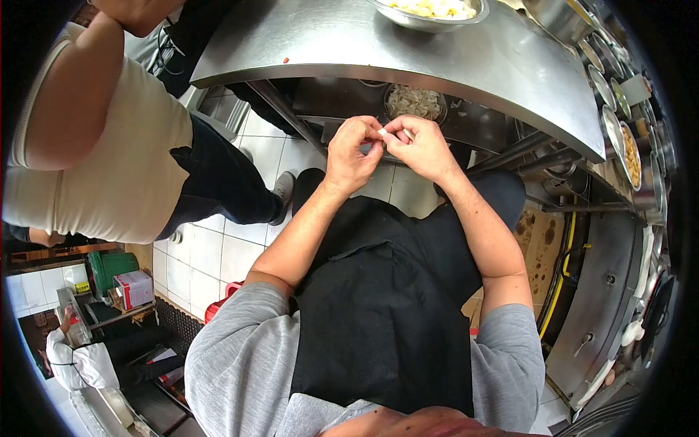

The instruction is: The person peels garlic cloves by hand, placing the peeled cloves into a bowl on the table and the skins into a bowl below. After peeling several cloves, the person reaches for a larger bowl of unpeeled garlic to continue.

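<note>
Both my hands meet in front of the steel table's edge, fingertips close together. My left hand is pinched on a small white piece, which shows between the fingertips of both hands. My right hand is closed too, with a pale bit visible between its thumb and fingers. What these pieces are is too small to tell. Just beyond my fingers, on the shelf under the table, sits a bowl of whitish peelings or slices.
On the steel table stands a metal bowl with pale yellow pieces. A person in a light shirt stands close at the left. Bowls and containers line the right side. Another person works at the lower left.
</note>
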